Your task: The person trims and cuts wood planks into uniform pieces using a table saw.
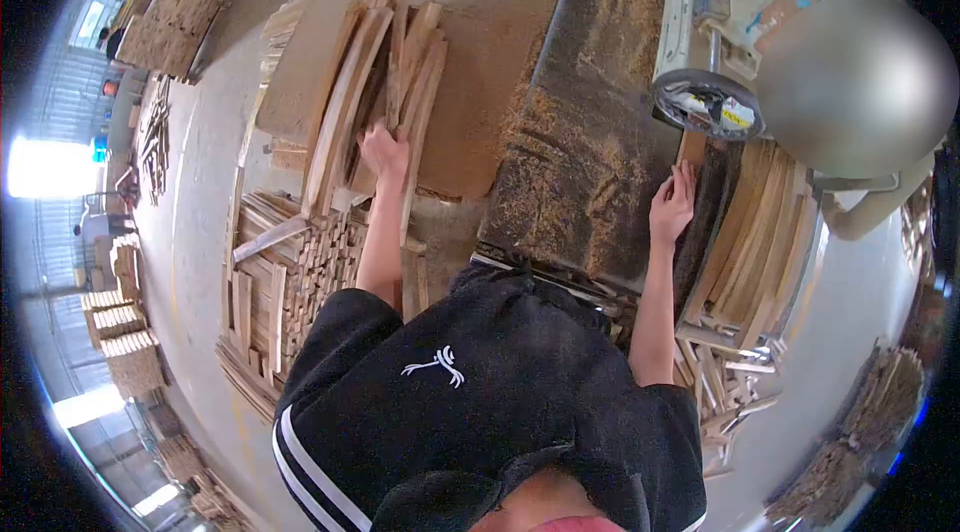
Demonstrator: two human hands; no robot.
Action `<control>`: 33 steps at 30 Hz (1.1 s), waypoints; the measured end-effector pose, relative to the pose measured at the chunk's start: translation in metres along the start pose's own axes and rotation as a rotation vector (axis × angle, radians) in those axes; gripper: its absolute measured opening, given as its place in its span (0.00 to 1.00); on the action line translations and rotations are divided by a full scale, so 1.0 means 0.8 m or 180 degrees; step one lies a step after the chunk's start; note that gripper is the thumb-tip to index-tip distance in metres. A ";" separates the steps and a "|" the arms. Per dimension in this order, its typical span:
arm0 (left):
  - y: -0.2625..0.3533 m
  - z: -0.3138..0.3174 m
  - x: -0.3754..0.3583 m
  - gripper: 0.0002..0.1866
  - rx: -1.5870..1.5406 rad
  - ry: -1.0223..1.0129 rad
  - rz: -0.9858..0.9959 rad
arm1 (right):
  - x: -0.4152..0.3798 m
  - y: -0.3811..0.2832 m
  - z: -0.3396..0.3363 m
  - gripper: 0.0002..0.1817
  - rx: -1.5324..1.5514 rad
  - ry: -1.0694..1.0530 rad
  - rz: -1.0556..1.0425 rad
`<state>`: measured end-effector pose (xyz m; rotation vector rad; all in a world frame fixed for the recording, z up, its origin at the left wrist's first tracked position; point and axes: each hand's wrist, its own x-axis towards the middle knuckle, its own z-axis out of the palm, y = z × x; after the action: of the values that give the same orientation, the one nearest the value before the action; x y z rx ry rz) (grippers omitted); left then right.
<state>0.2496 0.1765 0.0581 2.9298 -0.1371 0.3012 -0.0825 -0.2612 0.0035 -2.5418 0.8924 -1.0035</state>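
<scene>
On the left, my left hand is closed around a thin wooden strip, which points up and away over a stack of wooden strips. My right hand lies with fingers stretched out and close together at the right side of the sawdust-covered machine table. Its fingertips touch a reddish-brown wooden strip, whose far end runs under the machine head by a black round guard. Part of that strip is hidden by my hand and the guard.
Another person's arm is close by on the right, beside a stack of wooden slats. Offcuts lie in a heap below it. Piled wood blocks stand at my left, and more lumber stacks line the floor.
</scene>
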 end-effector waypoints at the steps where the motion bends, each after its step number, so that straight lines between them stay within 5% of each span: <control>1: -0.002 -0.003 0.001 0.28 -0.0029 0.0038 -0.0033 | 0.008 0.000 0.002 0.15 0.0028 0.0002 0.0008; 5: 0.003 -0.024 -0.018 0.23 -0.1205 -0.0135 -0.0216 | 0.034 -0.016 0.002 0.14 0.0293 -0.0013 0.0351; 7: 0.023 -0.027 -0.058 0.20 -0.3463 -0.0471 -0.0608 | 0.026 -0.043 0.008 0.14 0.0541 0.0139 0.0523; 9: 0.074 -0.082 -0.104 0.19 -0.4665 -0.1044 -0.1927 | 0.003 -0.105 0.008 0.16 0.1593 -0.0376 0.1167; 11: 0.074 -0.049 -0.151 0.20 -0.5203 -0.1443 -0.1587 | -0.009 -0.189 -0.013 0.25 0.2017 -0.1650 0.1639; 12: 0.074 -0.037 -0.164 0.20 -0.4750 -0.1569 -0.1047 | -0.032 -0.197 0.009 0.30 0.2652 -0.2287 0.1381; 14: 0.079 -0.045 -0.177 0.19 -0.3496 -0.1730 -0.0199 | -0.035 -0.260 0.007 0.31 0.3608 -0.3434 0.2501; 15: 0.076 -0.053 -0.174 0.19 -0.3518 -0.1718 -0.0232 | -0.050 -0.273 0.015 0.31 0.3578 -0.3465 0.2487; 17: 0.054 -0.062 -0.157 0.21 -0.0715 0.0150 0.1207 | -0.076 -0.282 0.036 0.25 0.1545 -0.3282 0.0766; 18: 0.035 -0.048 -0.142 0.21 -0.0712 0.0175 0.1173 | -0.076 -0.282 0.034 0.25 0.1546 -0.3296 0.0723; 20: -0.005 -0.010 -0.115 0.25 -0.0972 0.0389 0.0813 | -0.082 -0.281 0.025 0.19 0.3922 -0.3680 0.2669; 21: -0.009 -0.023 -0.110 0.25 -0.0965 0.0361 0.0813 | -0.090 -0.278 0.027 0.19 0.3916 -0.3685 0.2701; 23: -0.008 -0.045 -0.091 0.28 -0.0110 0.0233 0.1179 | -0.095 -0.274 0.039 0.15 0.3368 -0.3414 0.1954; 25: -0.010 -0.033 -0.081 0.30 0.0092 0.0331 0.0903 | -0.107 -0.278 0.041 0.14 0.3151 -0.3094 0.1856; 27: -0.013 -0.034 -0.067 0.30 0.0046 -0.0056 -0.0149 | -0.101 -0.292 0.026 0.23 0.1611 -0.2572 0.0366; 28: -0.012 -0.033 -0.062 0.28 -0.0041 -0.0316 -0.0309 | -0.107 -0.295 0.033 0.31 0.1546 -0.2620 0.0444; 33: -0.025 0.002 -0.059 0.26 -0.0229 -0.0372 -0.0119 | -0.094 -0.339 0.037 0.39 0.0549 -0.3336 0.0077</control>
<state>0.2062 0.1989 0.0432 2.8746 -0.1075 0.1167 0.0163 -0.0026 0.0633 -2.3737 0.4687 0.3008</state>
